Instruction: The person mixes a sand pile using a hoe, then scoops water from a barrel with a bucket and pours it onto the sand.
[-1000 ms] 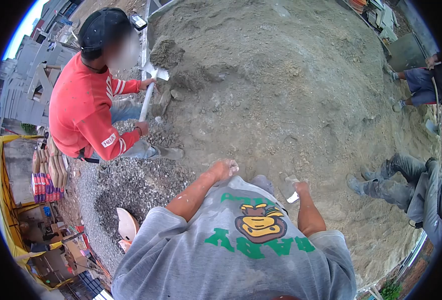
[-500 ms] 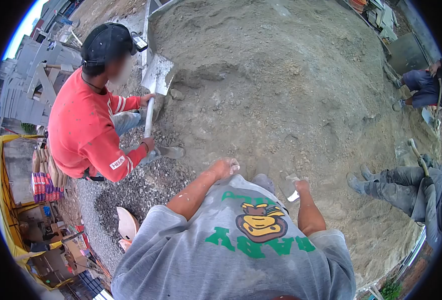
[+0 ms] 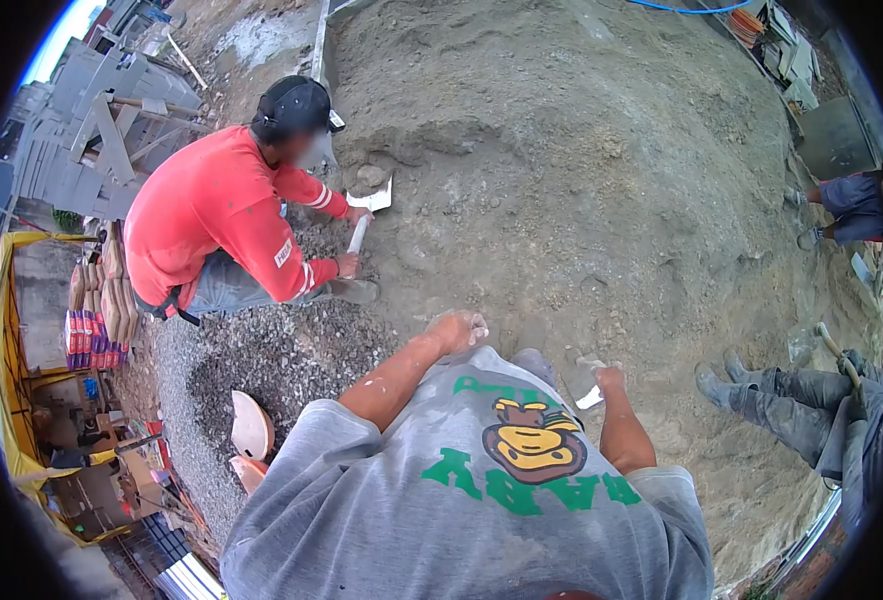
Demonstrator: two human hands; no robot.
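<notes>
My left hand [image 3: 459,331] is closed in front of my grey shirt, with pale dust on the fingers. My right hand [image 3: 609,380] is curled over the sandy ground; a bright, pale flat piece [image 3: 590,398] shows beside it, and its kind is unclear. What either hand grips is hidden. Ahead on the left, a person in a red sweatshirt [image 3: 217,215] bends low with both hands on a shovel [image 3: 360,235], its blade at the edge of the sand pile [image 3: 562,180].
Grey gravel [image 3: 197,440] lies to the left, with rounded pale pieces [image 3: 252,427] on it. Stacked bags [image 3: 102,310] stand farther left. On the right, a person in dark trousers [image 3: 792,400] holds a wooden-handled tool [image 3: 837,348]; another person [image 3: 852,205] stands beyond.
The person in red has bent down and lowered the shovel from upright to the sand's edge. My hands stay in nearly the same place. The view has shifted slightly.
</notes>
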